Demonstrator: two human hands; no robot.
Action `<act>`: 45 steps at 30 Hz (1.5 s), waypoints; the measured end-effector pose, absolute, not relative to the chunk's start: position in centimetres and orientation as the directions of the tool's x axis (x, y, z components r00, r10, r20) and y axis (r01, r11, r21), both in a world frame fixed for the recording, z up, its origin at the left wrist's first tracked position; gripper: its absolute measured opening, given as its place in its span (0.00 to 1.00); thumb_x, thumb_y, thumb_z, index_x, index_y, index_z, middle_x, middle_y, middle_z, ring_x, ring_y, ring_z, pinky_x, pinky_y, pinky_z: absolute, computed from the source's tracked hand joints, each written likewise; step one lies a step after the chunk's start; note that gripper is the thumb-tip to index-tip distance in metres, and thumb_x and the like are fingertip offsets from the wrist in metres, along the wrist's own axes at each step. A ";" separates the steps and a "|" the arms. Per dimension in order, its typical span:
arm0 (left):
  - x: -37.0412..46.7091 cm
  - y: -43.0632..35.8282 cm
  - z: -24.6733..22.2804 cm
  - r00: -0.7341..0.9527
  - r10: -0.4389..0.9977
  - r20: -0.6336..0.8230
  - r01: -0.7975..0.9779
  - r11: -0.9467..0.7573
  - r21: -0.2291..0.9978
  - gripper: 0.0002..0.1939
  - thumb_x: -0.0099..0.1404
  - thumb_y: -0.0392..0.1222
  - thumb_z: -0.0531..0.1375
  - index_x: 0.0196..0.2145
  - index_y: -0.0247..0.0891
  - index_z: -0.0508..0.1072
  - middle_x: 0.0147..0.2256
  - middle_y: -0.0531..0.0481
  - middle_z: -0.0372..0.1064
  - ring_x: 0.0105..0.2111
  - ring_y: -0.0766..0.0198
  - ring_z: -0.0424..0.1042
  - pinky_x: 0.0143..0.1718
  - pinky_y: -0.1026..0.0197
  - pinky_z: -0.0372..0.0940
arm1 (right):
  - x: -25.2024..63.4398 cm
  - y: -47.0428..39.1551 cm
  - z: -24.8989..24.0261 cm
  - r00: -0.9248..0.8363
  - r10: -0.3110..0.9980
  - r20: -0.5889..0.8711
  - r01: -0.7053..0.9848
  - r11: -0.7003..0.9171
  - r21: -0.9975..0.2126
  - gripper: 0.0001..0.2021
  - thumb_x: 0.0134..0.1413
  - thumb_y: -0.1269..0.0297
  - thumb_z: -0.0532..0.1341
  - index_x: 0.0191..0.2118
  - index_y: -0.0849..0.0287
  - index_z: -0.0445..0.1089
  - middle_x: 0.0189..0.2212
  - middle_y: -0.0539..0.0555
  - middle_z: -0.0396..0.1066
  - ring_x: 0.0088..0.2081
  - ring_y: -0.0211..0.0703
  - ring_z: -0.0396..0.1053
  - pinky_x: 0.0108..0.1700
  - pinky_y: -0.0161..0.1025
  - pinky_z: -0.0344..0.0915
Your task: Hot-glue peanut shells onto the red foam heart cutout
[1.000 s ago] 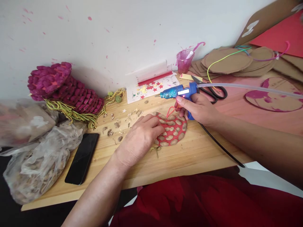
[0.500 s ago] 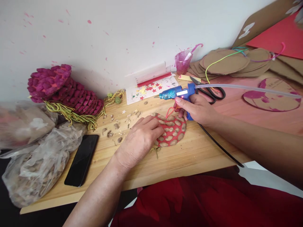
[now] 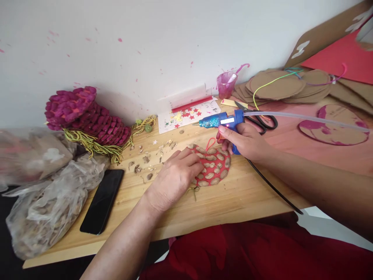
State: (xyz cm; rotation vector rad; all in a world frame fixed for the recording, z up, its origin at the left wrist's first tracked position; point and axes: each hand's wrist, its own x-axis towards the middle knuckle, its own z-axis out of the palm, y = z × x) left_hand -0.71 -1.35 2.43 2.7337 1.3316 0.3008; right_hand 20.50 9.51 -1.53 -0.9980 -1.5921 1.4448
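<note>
My right hand (image 3: 243, 140) is wrapped round the handle of a blue glue gun (image 3: 220, 119), its nozzle pointing left above the table. A long clear glue stick (image 3: 294, 116) runs out of its back. Beneath it lies a round red disc (image 3: 215, 167) covered with peanut shells (image 3: 210, 175), an orange cord loop (image 3: 210, 144) at its upper edge. My left hand (image 3: 177, 175) rests on the disc's left part, fingers bent and closed; whatever is under the fingertips is hidden. A knotted green string (image 3: 194, 190) shows at the disc's lower edge.
Black scissors (image 3: 260, 119) lie behind the glue gun. On the left are a phone (image 3: 101, 202), plastic bags of shells (image 3: 55, 206) and a stack of magenta discs (image 3: 101, 120). Cardboard rounds (image 3: 276, 85), a pink cup (image 3: 225, 83) and star stickers (image 3: 189, 114) sit along the wall. A black cable (image 3: 274, 190) crosses the front edge.
The whole view has shifted slightly, so things sit a little lower in the picture. Both hands, the glue gun and the disc keep nearly the same places relative to each other.
</note>
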 end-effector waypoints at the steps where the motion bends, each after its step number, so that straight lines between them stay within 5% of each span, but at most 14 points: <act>1: -0.7 -1.4 2.4 0.601 0.786 0.146 0.769 -0.618 0.164 0.10 0.72 0.37 0.55 0.42 0.39 0.77 0.39 0.45 0.72 0.42 0.57 0.68 0.44 0.54 0.65 | 20.6 9.4 -1.4 -0.412 0.911 0.031 0.057 0.060 -0.997 0.19 0.57 0.45 0.64 0.31 0.58 0.70 0.26 0.52 0.73 0.21 0.37 0.70 0.19 0.35 0.63; 7: -0.9 -1.5 1.9 0.563 0.808 0.174 0.771 -0.589 0.242 0.09 0.70 0.36 0.57 0.41 0.39 0.78 0.39 0.45 0.74 0.42 0.58 0.69 0.45 0.53 0.65 | 20.9 8.7 -0.5 -0.408 0.910 0.066 0.038 0.090 -0.995 0.18 0.57 0.45 0.64 0.30 0.57 0.70 0.24 0.50 0.71 0.22 0.38 0.70 0.21 0.35 0.63; 11: -1.6 -0.9 1.5 0.339 0.892 0.299 0.691 -0.452 0.564 0.07 0.67 0.35 0.60 0.38 0.40 0.80 0.36 0.47 0.76 0.38 0.60 0.71 0.43 0.55 0.66 | 21.5 8.0 0.3 -0.456 0.882 0.117 0.110 0.186 -0.976 0.18 0.62 0.48 0.60 0.29 0.56 0.70 0.22 0.51 0.71 0.23 0.39 0.67 0.22 0.36 0.62; 14: -2.4 -0.3 1.3 0.050 0.984 0.168 0.337 -0.175 0.925 0.03 0.61 0.39 0.67 0.34 0.39 0.81 0.32 0.48 0.76 0.33 0.64 0.72 0.37 0.60 0.66 | 21.9 7.4 0.7 -0.477 0.844 0.244 0.148 0.351 -0.925 0.14 0.65 0.53 0.58 0.31 0.54 0.70 0.22 0.49 0.71 0.21 0.38 0.64 0.21 0.37 0.59; 16: -2.8 0.1 1.3 -0.050 0.999 -0.016 0.003 0.016 1.000 0.07 0.56 0.42 0.72 0.32 0.38 0.81 0.29 0.50 0.75 0.29 0.68 0.70 0.33 0.64 0.65 | 22.0 7.0 1.0 -0.503 0.802 0.321 0.181 0.461 -0.869 0.11 0.65 0.57 0.58 0.31 0.52 0.70 0.23 0.49 0.70 0.23 0.39 0.64 0.24 0.38 0.60; 19: -3.1 0.4 1.2 -0.076 0.974 -0.211 -0.340 0.174 0.924 0.12 0.49 0.42 0.75 0.30 0.36 0.81 0.25 0.52 0.73 0.25 0.72 0.67 0.30 0.67 0.63 | 22.0 6.4 1.2 -0.549 0.737 0.394 0.168 0.559 -0.812 0.06 0.62 0.63 0.60 0.33 0.50 0.72 0.26 0.48 0.71 0.27 0.42 0.69 0.29 0.38 0.66; 23: -3.1 0.5 1.2 -0.029 0.957 -0.290 -0.481 0.241 0.843 0.13 0.48 0.40 0.76 0.30 0.33 0.80 0.23 0.52 0.70 0.23 0.73 0.66 0.28 0.69 0.62 | 22.0 6.0 1.0 -0.587 0.709 0.390 0.146 0.567 -0.811 0.06 0.61 0.65 0.60 0.39 0.48 0.74 0.31 0.50 0.76 0.33 0.45 0.74 0.34 0.39 0.70; 45: -3.0 0.4 1.2 -0.011 0.953 -0.302 -0.471 0.262 0.843 0.13 0.47 0.40 0.76 0.30 0.33 0.81 0.23 0.52 0.70 0.23 0.73 0.65 0.26 0.69 0.60 | 21.9 6.0 0.9 -0.614 0.684 0.394 0.127 0.579 -0.805 0.08 0.60 0.68 0.60 0.40 0.49 0.74 0.31 0.49 0.77 0.30 0.44 0.74 0.32 0.38 0.70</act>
